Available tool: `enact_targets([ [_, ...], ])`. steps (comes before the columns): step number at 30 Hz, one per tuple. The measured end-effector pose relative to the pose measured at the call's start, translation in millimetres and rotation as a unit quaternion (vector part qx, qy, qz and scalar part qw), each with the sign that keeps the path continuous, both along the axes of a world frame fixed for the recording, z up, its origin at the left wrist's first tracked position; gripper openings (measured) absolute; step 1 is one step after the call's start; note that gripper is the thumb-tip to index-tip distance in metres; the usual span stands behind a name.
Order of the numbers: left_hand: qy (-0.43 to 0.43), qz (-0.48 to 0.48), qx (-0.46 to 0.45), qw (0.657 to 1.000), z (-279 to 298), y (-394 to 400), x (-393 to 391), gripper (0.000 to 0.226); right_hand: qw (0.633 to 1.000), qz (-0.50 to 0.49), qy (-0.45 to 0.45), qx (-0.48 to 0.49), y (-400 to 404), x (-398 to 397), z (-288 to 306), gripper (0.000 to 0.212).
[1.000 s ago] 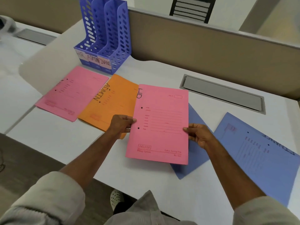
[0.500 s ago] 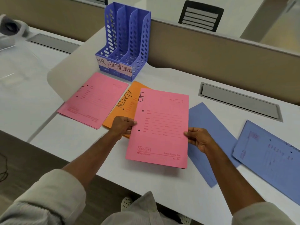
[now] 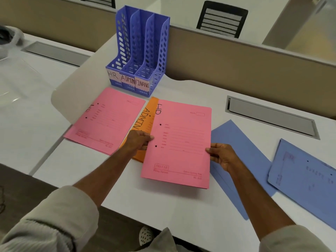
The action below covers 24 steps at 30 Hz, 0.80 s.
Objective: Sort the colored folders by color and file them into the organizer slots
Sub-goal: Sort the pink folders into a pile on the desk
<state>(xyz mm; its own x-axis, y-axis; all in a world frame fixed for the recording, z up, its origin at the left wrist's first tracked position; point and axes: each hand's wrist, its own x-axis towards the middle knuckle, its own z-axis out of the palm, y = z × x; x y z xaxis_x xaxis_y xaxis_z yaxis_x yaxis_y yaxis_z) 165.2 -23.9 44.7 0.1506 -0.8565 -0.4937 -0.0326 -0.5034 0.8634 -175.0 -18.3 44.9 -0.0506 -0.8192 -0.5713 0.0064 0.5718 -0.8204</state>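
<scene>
A pink folder (image 3: 181, 139) marked HR is lifted just above the desk. My left hand (image 3: 139, 140) pinches its left edge and my right hand (image 3: 221, 155) pinches its right edge. It covers most of an orange folder (image 3: 145, 117) marked ADMIN. A second pink folder (image 3: 107, 120) lies flat to the left. Two blue folders lie to the right, one (image 3: 240, 142) under my right hand and one (image 3: 305, 177) at the frame edge. The blue three-slot organizer (image 3: 143, 50), labelled HR, ADMIN and FINANCE, stands behind them with nothing in its slots.
A beige partition (image 3: 236, 70) runs behind the white desk (image 3: 181, 211). A grey cable hatch (image 3: 271, 117) sits at the back right, another (image 3: 54, 52) on the neighbouring desk at left. The near desk edge is just under my forearms. A black chair back (image 3: 221, 19) shows beyond the partition.
The held pink folder has shifted left and a little further back, covering more of the orange folder and uncovering the near blue one. My view has swung so the organizer sits nearer the middle.
</scene>
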Motion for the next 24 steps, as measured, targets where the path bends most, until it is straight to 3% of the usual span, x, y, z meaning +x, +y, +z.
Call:
enact_targets([
  [12, -0.021, 0.034, -0.001, 0.999, 4.6, -19.4, 22.8, 0.022, 0.999, 0.005, -0.051, 0.008, -38.6, 26.7, 4.5, 0.016],
  [24, -0.043, -0.037, 0.007, 0.998, -4.1, -66.3, 114.2, 0.013, 0.997, -0.052, -0.016, 0.047, -50.3, 116.1, -5.8, 0.021],
])
